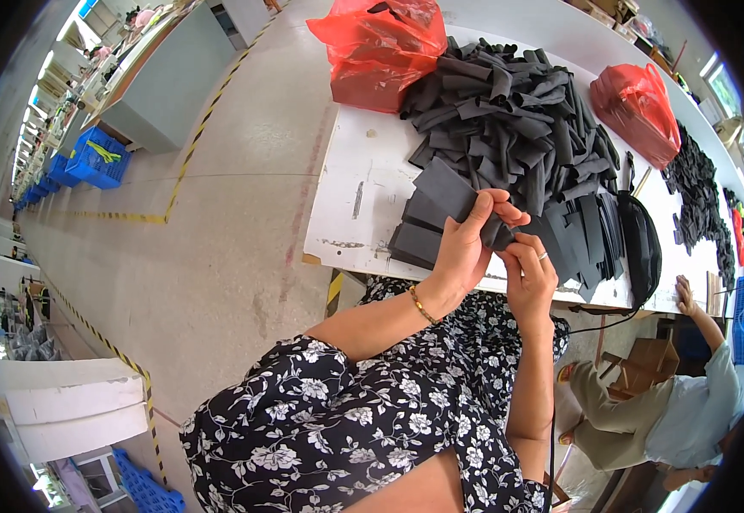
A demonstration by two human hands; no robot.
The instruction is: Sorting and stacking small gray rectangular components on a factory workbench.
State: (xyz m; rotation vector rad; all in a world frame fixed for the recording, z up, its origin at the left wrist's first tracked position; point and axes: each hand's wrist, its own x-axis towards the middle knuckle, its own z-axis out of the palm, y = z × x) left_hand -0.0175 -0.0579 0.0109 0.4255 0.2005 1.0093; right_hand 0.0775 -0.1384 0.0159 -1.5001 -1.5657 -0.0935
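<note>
My left hand (466,244) grips a flat dark grey fabric strip (443,186) with thumb and fingers. My right hand (529,272), a ring on one finger, pinches the curled lower end of the piece close beside the left. Both are above the front edge of a white table (350,150). Flat stacks of similar strips (417,239) lie left of and below my hands, and more (590,239) lie to the right. A large loose heap of curled dark pieces (517,111) lies behind them. A black pouch-like item (641,248) with a cord rests to the right.
Red plastic bags (376,47) (632,111) and another dark heap (696,197) are on the table. A co-worker (679,410) is at the right, a hand on the table edge, near cardboard boxes (645,368). Blue crates (98,158) and taped floor lines (164,218) are at left.
</note>
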